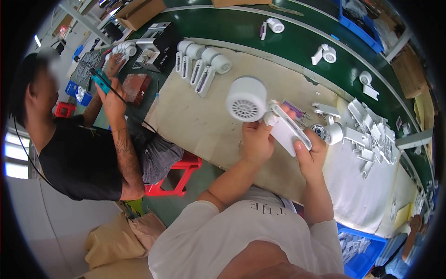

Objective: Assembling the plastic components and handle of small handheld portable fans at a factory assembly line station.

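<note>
Four fans point(203, 63) lie on the table point(186, 123) left of the held fan point(247, 98), loose parts point(371, 135) right.

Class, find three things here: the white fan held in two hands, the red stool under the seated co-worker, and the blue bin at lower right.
White fan point(246, 98): head view, on its round head.
Red stool point(189, 161): head view, on its seat edge.
Blue bin point(371, 256): head view, on its wall.

The fan point(246, 88) looks smooth to me, plastic with a soft sheen. The table cover point(190, 125) seems matt and papery, the stool point(190, 160) glossy plastic, the shirt point(223, 237) soft cloth, the carton point(139, 14) dull cardboard.
</note>
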The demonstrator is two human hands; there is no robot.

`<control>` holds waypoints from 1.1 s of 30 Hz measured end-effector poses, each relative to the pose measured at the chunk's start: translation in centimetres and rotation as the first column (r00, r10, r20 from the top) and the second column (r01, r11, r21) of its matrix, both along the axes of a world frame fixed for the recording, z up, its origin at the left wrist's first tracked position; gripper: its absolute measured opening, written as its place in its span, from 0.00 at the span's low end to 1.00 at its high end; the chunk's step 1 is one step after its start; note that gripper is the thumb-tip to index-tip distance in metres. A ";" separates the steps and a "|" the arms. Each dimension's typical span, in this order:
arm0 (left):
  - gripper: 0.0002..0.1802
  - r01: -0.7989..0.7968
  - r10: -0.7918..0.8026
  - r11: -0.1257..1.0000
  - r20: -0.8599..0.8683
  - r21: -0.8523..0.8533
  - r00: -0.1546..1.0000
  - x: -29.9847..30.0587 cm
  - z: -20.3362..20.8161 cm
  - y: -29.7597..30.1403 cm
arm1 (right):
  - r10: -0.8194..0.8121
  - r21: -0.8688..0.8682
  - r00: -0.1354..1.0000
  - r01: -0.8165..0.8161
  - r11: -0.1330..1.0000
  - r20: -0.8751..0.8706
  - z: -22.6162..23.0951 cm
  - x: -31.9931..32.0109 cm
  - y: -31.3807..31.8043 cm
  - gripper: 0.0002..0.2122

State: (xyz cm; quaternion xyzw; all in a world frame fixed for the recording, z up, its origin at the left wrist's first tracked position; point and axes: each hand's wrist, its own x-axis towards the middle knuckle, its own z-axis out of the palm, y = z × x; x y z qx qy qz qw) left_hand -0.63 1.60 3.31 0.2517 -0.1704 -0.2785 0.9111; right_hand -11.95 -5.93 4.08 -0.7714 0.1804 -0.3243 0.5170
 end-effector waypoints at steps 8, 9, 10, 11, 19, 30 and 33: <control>0.17 0.151 -0.320 0.869 0.303 0.471 0.898 7.1 -3.2 -1.2 | 0.096 0.031 0.866 -0.093 0.995 -0.491 -4.7 1.9 -1.8 0.14; 0.17 -0.215 -0.324 0.715 0.588 0.665 0.742 8.6 -3.2 -0.8 | 0.060 -0.059 0.872 -0.101 0.993 -0.486 -4.2 2.1 -1.6 0.14; 0.17 -0.597 -0.415 0.477 0.764 0.645 0.494 9.8 -3.1 -0.4 | 0.035 -0.145 0.878 -0.118 0.982 -0.478 -3.5 2.3 -1.4 0.15; 0.17 -0.706 -0.412 0.369 0.788 0.604 0.458 11.6 -3.2 -0.5 | 0.093 -0.077 0.844 -0.157 0.985 -0.528 -2.9 2.7 -1.7 0.16; 0.16 -0.910 -0.530 0.203 0.822 0.360 0.208 19.9 -4.5 -0.2 | 0.212 -0.047 0.868 -0.259 0.965 -0.449 -2.8 4.1 -2.1 0.13; 0.19 -0.882 -0.807 -0.103 0.480 0.459 0.344 25.9 -2.9 -2.1 | 0.239 0.035 0.891 -0.245 0.969 -0.386 -2.8 3.9 -2.1 0.11; 0.18 -0.832 -0.557 0.052 0.708 0.552 0.435 26.7 0.0 -0.7 | 0.135 0.061 0.939 -0.122 0.991 -0.317 -2.5 2.8 -2.7 0.11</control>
